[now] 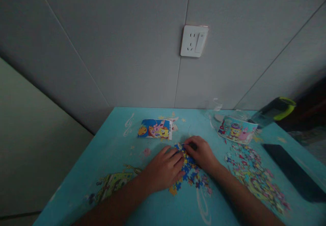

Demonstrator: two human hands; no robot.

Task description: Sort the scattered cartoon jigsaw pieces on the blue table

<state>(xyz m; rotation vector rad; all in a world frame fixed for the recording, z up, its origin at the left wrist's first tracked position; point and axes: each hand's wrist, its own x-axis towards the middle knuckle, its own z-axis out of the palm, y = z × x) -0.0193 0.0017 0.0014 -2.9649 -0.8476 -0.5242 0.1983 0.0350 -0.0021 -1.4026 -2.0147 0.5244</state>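
Note:
Blue and yellow jigsaw puzzle pieces [187,169] lie between my hands on the table, some close together and others in a loose pile toward me. My left hand [165,168] rests flat over their left side, fingers stretched out and slightly apart. At the upper end of the pieces, my right hand [203,154] is closed in a pinch on a small puzzle piece [182,144], mostly covered by the fingertips. Behind the hands lies a blue picture card [155,129] with cartoon figures.
A second pile of multicoloured puzzle pieces [251,171] spreads to the right, below another cartoon picture card [238,130]. A dark flat slab [292,171] lies at the right edge. A dark bottle with a green rim [276,109] and a clear container [217,106] are near the wall [142,66].

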